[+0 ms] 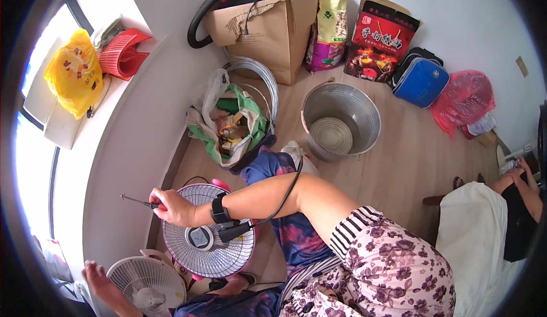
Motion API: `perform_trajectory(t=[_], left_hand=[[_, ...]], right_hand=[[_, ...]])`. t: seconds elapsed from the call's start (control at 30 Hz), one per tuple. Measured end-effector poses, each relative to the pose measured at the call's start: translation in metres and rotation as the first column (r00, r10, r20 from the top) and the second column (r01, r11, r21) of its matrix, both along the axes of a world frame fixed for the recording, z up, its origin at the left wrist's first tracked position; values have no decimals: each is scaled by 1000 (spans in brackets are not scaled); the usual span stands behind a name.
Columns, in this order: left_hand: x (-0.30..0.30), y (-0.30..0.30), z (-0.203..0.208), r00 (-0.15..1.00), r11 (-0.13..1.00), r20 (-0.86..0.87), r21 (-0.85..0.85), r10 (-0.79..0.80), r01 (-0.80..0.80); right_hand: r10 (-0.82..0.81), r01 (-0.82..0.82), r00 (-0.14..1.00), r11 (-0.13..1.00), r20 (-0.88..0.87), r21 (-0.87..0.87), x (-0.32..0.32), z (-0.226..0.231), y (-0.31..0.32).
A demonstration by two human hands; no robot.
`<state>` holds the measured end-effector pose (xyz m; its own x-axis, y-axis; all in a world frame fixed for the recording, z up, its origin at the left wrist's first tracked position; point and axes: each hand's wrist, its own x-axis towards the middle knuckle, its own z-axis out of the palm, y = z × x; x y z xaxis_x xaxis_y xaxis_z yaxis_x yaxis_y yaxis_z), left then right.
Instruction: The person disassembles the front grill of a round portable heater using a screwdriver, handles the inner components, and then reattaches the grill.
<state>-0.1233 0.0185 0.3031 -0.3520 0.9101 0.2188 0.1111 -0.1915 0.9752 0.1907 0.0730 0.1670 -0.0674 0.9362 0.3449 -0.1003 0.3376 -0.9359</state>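
My right hand (174, 207) is closed round the dark handle of a screwdriver (135, 201), whose thin shaft points left toward the wall. It is above the upper left of a pink-edged fan (239, 252) with a round wire grille. My forearm crosses over that grille and hides part of it. At the lower left my left hand (98, 283) is raised with its fingers stretched out, holding nothing. Close beside it stands a white fan (149, 283) with a round guard.
Ahead are a metal bucket (370, 117), an open bag (250, 109) of mixed items, coiled wire (268, 72) and a cardboard box (268, 43). A yellow bag (74, 72) sits on the left ledge. Another person (524, 203) sits at right by a white cloth (470, 226).
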Motion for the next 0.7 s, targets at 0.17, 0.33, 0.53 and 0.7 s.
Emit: perform_trajectory(t=[0.17,0.33,0.53,0.7], left_hand=[[74,-46,1,697,923,-676,381,237,55],[68,-47,-116,940,948,-134,-102,-314,302],[96,-43,-177,935,870,239,-361,-261,335],[109,-35,-182,951,910,257,-329,-173,254]], right_hand=[[14,-13,999,1000,42,-23,10,-6,-1],[8,-8,999,1000,-54,3,-5,-8,-9],[-35,35,999,999,22,-15,4,-11,-8],[10,-5,996,998,84,-56,3,1,0]])
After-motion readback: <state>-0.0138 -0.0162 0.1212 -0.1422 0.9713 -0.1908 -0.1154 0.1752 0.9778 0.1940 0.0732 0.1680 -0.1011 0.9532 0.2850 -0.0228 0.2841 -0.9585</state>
